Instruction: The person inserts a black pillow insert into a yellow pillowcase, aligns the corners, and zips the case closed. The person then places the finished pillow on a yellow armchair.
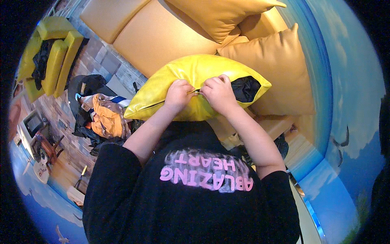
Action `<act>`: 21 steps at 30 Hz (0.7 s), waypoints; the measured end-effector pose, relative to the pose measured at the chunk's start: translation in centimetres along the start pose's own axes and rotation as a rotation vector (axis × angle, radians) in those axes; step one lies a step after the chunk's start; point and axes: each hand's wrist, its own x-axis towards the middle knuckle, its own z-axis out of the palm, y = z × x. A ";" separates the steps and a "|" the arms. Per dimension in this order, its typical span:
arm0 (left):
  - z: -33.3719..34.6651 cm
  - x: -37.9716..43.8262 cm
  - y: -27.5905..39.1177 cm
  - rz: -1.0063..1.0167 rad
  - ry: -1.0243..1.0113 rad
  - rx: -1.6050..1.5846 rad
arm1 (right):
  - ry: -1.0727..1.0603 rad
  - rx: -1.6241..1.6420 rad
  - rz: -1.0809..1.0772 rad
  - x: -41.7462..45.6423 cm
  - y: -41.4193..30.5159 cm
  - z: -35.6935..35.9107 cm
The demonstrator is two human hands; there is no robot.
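Note:
A glossy yellow cushion [158, 80] lies across my front, its long zip seam facing me. My left hand [179, 95] pinches the seam at the middle of the cushion. Close beside it, my right hand [218, 93] grips the seam edge, fingertips near a small zip slider [196, 91]. To the right of my right hand the seam gapes wide, and black inner material [246, 89] shows inside. A narrow dark slit runs along the seam left of my left hand. My fingers hide part of the zip.
Ahead is a tan sofa [164, 36] with a tan cushion [274, 70] and another [210, 15] leaning on it. Piled clothes [108, 117] lie at the left. Further left stand a yellow armchair [56, 65] and a wooden chair [47, 146]. A painted wall [344, 76] curves along the right.

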 end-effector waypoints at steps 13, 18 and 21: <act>0.1 -0.6 -0.1 -0.037 0.004 -0.005 | 0.001 -0.083 -0.177 2.3 -0.8 0.2; 0.0 -0.4 -0.4 -0.088 -0.054 -0.004 | -0.009 -0.080 -0.235 2.7 -0.4 0.2; -0.1 -0.1 -0.1 -0.129 -0.063 -0.008 | -0.032 -0.048 -0.248 2.7 0.2 0.3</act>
